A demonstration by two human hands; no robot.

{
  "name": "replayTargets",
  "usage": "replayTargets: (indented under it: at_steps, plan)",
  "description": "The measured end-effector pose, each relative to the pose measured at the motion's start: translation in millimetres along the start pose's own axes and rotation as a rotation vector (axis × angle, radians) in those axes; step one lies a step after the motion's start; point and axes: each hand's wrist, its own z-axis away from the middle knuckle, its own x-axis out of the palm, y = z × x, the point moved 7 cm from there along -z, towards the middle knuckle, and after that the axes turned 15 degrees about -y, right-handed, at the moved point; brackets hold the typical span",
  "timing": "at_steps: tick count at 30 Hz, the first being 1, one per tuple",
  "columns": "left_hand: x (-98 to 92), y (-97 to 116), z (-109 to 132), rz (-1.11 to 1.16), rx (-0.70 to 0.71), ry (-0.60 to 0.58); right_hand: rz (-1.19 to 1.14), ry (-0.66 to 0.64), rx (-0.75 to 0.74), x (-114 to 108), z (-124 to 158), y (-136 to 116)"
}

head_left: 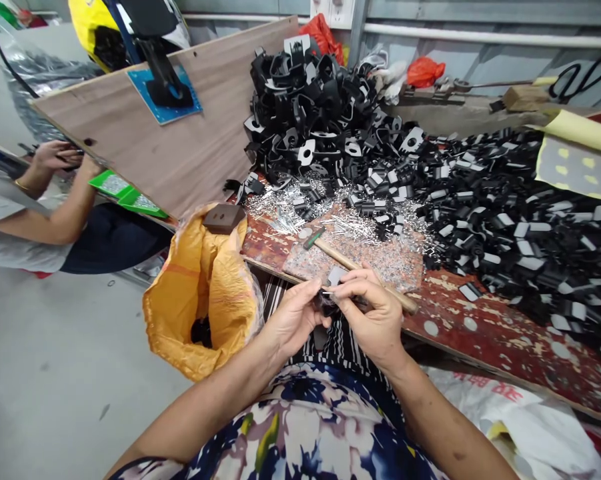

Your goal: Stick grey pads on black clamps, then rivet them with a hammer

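My left hand (pixel 296 319) is closed around a small black plastic part (pixel 326 303) with a grey pad, low in front of my body. The fingers of my right hand (pixel 373 313) are pinched together at the same part, on a thin silvery pin (pixel 329 291) whose tip shows by the left fingertips. How deep the pin sits in the part cannot be made out. Just beyond my hands, a hammer (pixel 347 261) with a green head and wooden handle lies across a speckled stone slab (pixel 305 261). Loose metal pins (pixel 353 225) are scattered behind it.
Black plastic parts heap up on the worn red bench (pixel 450 313), at the back and right. An open yellow sack (pixel 173 300) stands left, with a brown block (pixel 223 218) at its rim. Behind a wooden board (pixel 200 120), a co-worker's hands (pixel 55 157) are busy near green trays (pixel 127 195).
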Motion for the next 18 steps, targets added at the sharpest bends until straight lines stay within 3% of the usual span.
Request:
replayTargets:
  at_steps: [5,12,18]
  plan:
    - [2.1,0,0,0.027,0.011,-0.002,0.178,-0.058,-0.096,2,-1,-19]
    - [-1.0,-4,1,0.058,0.018,0.019,0.067,-0.027,-0.031,0,-3,-11]
    - [-5.3,-9,2,0.108,0.073,0.079,0.485,-0.113,-0.296,18,4,-41]
